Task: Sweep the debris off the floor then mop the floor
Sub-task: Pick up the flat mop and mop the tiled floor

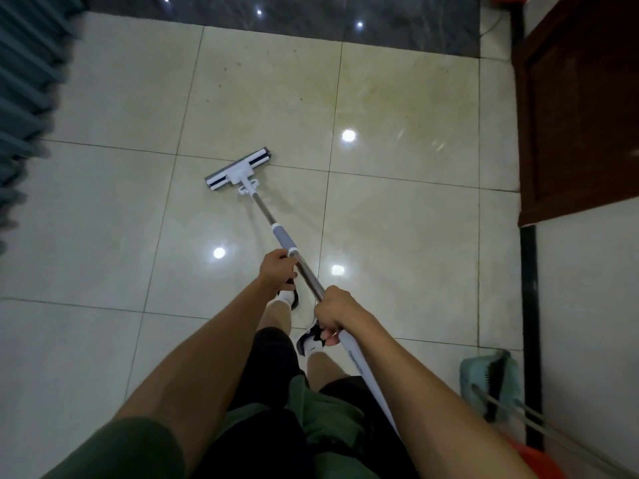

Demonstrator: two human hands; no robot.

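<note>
A flat mop with a white and grey head (238,173) lies on the glossy cream tiled floor (397,216), ahead of me and slightly left. Its metal pole (262,210) slants back toward me, with a grey sleeve partway along. My left hand (277,268) grips the pole just below that sleeve. My right hand (333,312) grips the pole lower down, where the white upper handle begins. Small dark specks dot the tiles beyond the mop head.
A teal broom and dustpan (491,382) with thin metal handles lean at the lower right beside a black post (529,305). A dark wooden door (581,108) stands on the right. Grey ribbed panels (24,98) line the left; dark tiles (276,12) run along the far edge.
</note>
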